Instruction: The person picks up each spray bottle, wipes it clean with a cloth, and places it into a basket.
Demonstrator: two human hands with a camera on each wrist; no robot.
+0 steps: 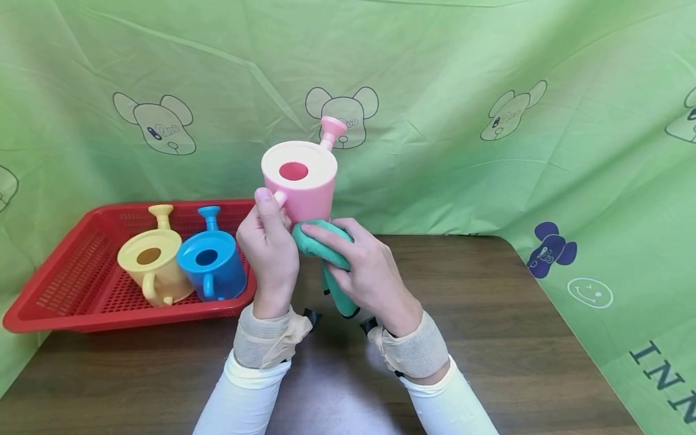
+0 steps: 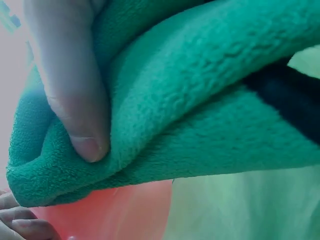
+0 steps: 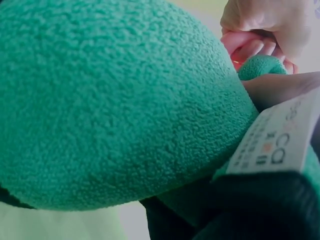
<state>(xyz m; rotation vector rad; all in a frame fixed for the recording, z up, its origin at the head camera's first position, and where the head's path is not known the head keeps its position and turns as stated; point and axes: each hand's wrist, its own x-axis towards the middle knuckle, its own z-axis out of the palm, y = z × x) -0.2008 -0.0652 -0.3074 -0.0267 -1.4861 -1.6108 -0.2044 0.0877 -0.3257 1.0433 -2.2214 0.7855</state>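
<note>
A pink toy watering can (image 1: 310, 196) is held up above the table, its round opening showing and its spout pointing away to the right. My left hand (image 1: 269, 251) grips its handle, thumb on top. My right hand (image 1: 372, 269) holds a bunched green cloth (image 1: 323, 241) against the lower side of the can. A loose end of the cloth hangs below that hand. In the left wrist view a finger (image 2: 72, 95) presses into the fluffy cloth (image 2: 165, 100), which hides most of the can. The right wrist view shows a white label (image 3: 275, 137) on the cloth.
At the left, a red plastic basket (image 1: 60, 284) holds a yellow watering can (image 1: 157, 260) and a blue watering can (image 1: 214, 260) side by side. The dark wooden table (image 1: 489, 338) lies under my arms. A green printed curtain (image 1: 435, 133) hangs behind and along the right.
</note>
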